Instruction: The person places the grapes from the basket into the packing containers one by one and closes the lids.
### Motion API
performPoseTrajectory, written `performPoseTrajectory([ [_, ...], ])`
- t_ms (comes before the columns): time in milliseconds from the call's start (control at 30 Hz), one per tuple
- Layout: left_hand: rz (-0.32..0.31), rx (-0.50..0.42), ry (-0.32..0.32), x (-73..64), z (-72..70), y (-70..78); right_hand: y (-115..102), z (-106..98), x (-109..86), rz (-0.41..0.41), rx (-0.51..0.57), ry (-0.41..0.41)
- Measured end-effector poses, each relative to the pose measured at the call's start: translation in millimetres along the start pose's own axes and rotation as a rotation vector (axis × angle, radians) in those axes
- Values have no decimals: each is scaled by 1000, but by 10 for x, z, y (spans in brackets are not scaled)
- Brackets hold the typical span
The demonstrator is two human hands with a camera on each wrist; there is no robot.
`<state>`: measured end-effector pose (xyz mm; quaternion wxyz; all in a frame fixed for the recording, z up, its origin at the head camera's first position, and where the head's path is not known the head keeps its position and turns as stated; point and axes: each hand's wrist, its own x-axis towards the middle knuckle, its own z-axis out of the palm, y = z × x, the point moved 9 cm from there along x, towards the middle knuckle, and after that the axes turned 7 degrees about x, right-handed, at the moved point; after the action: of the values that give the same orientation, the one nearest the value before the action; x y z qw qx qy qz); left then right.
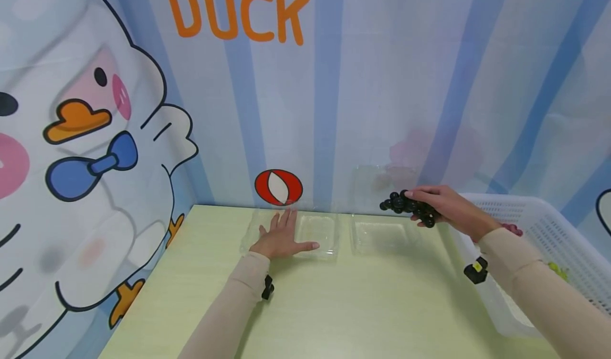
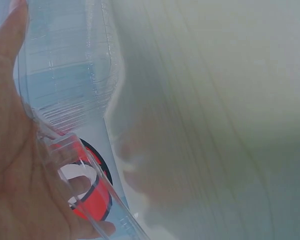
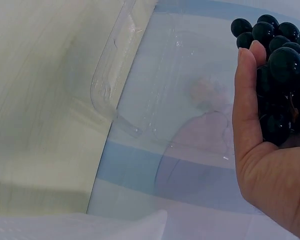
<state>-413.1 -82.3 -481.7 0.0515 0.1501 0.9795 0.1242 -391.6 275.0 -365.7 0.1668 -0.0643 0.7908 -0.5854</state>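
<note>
The right hand [image 1: 446, 210] is gripping grapes [image 1: 406, 204], long axis sideways, the right box [image 1: 377, 235] lying below-left, while the spread left hand [image 1: 281, 239] is touching the left box [image 1: 318, 229].

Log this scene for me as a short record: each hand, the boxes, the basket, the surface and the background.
Left hand: left hand with fingers spread, touching the left clear box
Right hand: right hand holding black grapes near the right clear box
Right box lid: lid raised at the back
Basket: white basket at the right, with reddish fruit and green fruit, partly hidden by the right arm
Surface: pale table
Background: striped cloth reading DUCK
</note>
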Motion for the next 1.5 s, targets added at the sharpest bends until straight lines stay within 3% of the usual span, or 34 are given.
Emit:
performPoseTrajectory([
  [300,12,-9,-18,-3,19,20,6,124,40,-23,27,-15],
  [667,8,-10,-13,21,19,6,-53,327,188,8,-42,13],
  [1500,-7,19,-5,19,12,-4,-56,1222,647,112,19,-10],
])
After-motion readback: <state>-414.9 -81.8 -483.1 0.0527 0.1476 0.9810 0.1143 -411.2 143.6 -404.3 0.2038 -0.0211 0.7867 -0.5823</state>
